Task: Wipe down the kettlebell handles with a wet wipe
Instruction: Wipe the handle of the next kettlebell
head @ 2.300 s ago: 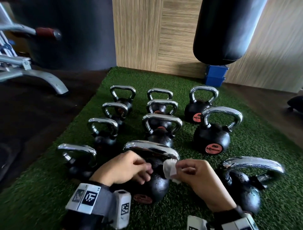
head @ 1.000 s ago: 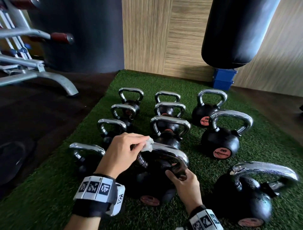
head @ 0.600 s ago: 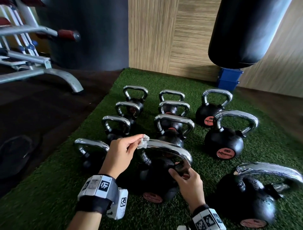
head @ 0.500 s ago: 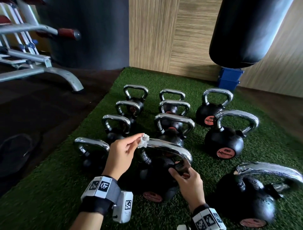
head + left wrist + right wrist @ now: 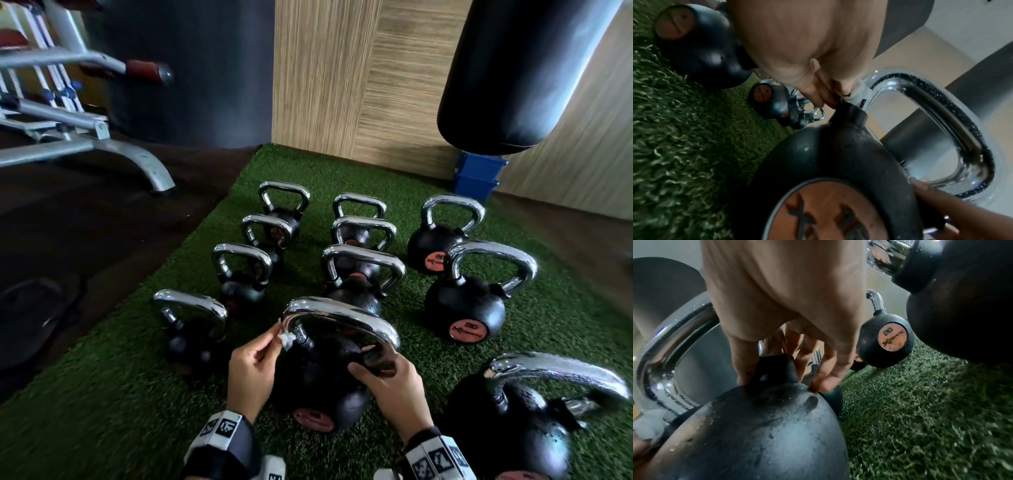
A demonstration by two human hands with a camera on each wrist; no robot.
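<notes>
The nearest middle kettlebell (image 5: 318, 383) is black with a chrome handle (image 5: 342, 318) and stands on green turf. My left hand (image 5: 274, 339) pinches a small crumpled white wet wipe (image 5: 286, 339) against the left post of that handle, just above the black body. The left wrist view shows the wet wipe (image 5: 857, 95) pressed where the chrome handle (image 5: 941, 104) meets the body. My right hand (image 5: 370, 363) grips the right foot of the handle. In the right wrist view, the right hand's fingers (image 5: 824, 382) and thumb curl round the black base of the kettlebell (image 5: 766, 426).
Several more kettlebells stand in rows on the turf mat (image 5: 102, 411) beyond, with a big one (image 5: 513, 431) close at the right. A black punching bag (image 5: 531, 68) hangs at the upper right above a blue box (image 5: 478, 178). A bench frame (image 5: 85, 144) stands on the dark floor at left.
The wipe passed from my right hand to my left. My left hand has slid it from the handle's top-left corner down the left post. My right hand stays on the handle's right foot.
</notes>
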